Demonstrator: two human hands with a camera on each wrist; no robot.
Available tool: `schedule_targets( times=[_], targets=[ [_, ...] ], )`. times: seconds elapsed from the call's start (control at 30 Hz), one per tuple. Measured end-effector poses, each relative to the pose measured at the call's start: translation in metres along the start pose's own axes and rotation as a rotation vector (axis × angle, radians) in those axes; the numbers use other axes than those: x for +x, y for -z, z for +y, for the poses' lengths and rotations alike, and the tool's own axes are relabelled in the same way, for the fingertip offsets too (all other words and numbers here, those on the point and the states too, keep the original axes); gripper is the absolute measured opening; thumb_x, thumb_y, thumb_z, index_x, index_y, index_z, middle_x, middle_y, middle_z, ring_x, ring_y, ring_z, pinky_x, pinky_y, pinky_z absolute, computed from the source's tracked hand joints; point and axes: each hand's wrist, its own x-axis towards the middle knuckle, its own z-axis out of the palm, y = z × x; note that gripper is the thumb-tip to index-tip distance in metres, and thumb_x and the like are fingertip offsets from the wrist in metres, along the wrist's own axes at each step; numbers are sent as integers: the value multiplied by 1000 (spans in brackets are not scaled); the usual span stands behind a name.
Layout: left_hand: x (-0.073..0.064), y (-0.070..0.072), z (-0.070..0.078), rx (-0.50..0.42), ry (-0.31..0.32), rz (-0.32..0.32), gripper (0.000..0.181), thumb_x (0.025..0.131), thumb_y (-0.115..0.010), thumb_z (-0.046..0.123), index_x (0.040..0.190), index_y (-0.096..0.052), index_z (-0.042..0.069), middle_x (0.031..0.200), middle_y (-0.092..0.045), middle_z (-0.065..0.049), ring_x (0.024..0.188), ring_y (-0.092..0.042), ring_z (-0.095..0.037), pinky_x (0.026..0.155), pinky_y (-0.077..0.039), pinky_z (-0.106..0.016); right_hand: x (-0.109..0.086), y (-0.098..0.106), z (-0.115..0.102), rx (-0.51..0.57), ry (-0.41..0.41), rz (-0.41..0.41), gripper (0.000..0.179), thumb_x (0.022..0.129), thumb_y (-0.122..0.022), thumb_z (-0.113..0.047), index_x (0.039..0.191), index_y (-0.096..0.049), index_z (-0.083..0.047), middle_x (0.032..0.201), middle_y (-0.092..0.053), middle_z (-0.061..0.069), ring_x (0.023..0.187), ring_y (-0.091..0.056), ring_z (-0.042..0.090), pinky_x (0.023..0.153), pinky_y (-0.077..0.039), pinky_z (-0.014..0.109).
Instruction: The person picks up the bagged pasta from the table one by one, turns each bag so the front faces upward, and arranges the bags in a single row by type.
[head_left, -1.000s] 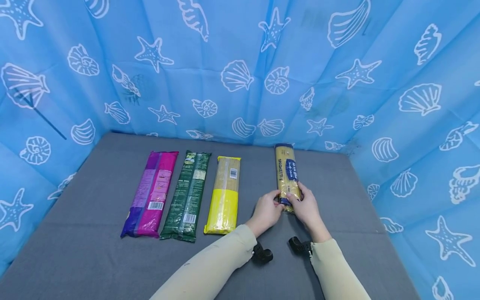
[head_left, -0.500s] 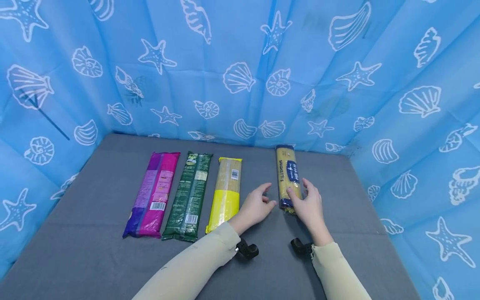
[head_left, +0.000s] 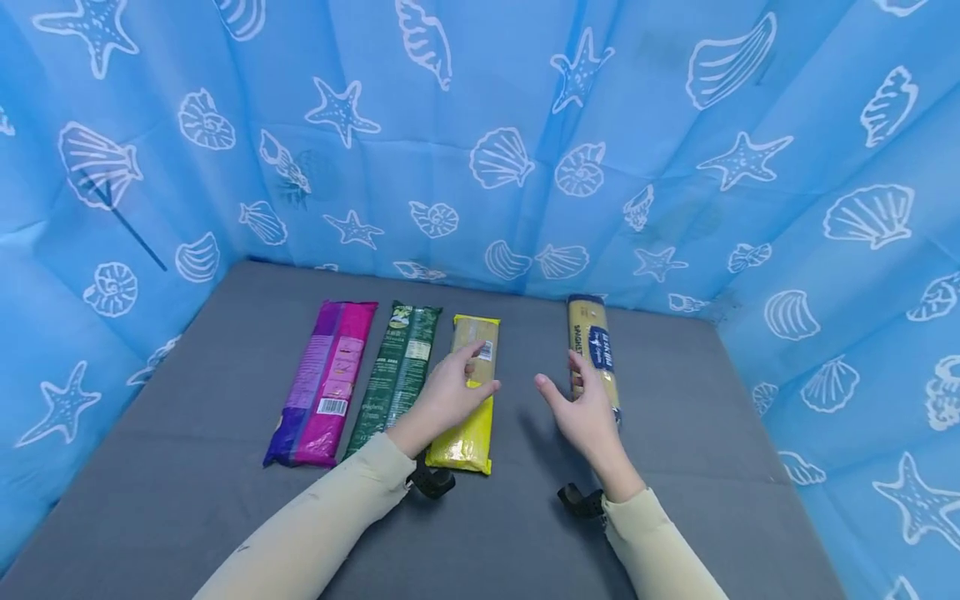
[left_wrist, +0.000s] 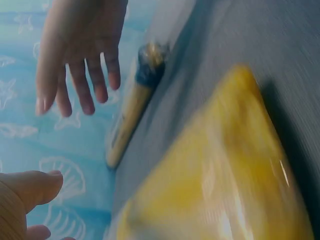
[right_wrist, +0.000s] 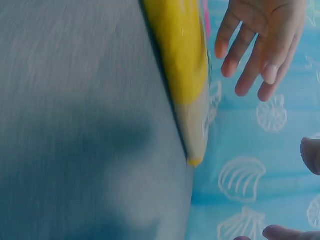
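Observation:
In the head view my left hand (head_left: 447, 390) hovers over the yellow-ended spaghetti packet (head_left: 465, 437), fingers spread and holding nothing. My right hand (head_left: 588, 408) is raised in front of the blue-banded spaghetti packet (head_left: 592, 321) and hides part of its lower half. Its thumb and fingers are apart, with nothing between them. The left wrist view shows the yellow packet (left_wrist: 215, 175) large and blurred, with the blue-banded packet (left_wrist: 132, 110) lying beyond it. A green spaghetti packet (head_left: 397, 358) lies left of the yellow one, partly behind my left hand.
A magenta and purple packet (head_left: 322, 383) lies at the left end of the row. All the packets are on a grey cloth-covered table (head_left: 495, 533). A blue curtain (head_left: 450, 167) with white shell prints hangs along its back and sides.
Both hands let go of the blue-banded packet. The left hand moved left to above the yellow packet, and the right hand followed a little to the left. The head view shifted slightly.

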Motion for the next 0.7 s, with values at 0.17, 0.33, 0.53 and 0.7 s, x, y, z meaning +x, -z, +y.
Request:
schedule_targets(
  times=[0.17,0.33,0.53,0.7],
  targets=[
    [-4,19,-15,7,33,53,72,88,-72,31,149,-37,13,140,-48,-11,118,-54,-28,89,-50,-45,-5,-19,-12,19,2,-75,83,88,-63,-56,149,-32,-10,144,-41,17,125,-46,36,99,-42,51],
    [-8,31,-25,4,63,55,72,88,-72,31,149,-37,16,143,-46,-10,116,-54,-28,85,-52,-43,-11,-38,-17,14,-24,-130,86,86,-63,-60,150,-32,-12,144,-43,14,125,-47,34,97,-44,48],
    [-11,34,-31,28,84,49,73,87,-73,33,149,-37,18,144,-45,-6,118,-54,-25,87,-52,-42,-17,-53,-22,15,-24,-176,87,85,-64,-60,150,-32,-11,143,-44,14,123,-49,34,94,-46,50],
    [-12,33,-31,9,110,34,75,87,-74,31,150,-36,16,146,-44,-7,118,-54,-26,90,-50,-44,-20,-61,-24,10,-47,-219,88,83,-67,-59,150,-32,-13,140,-47,13,118,-53,31,90,-48,50]
  ],
)
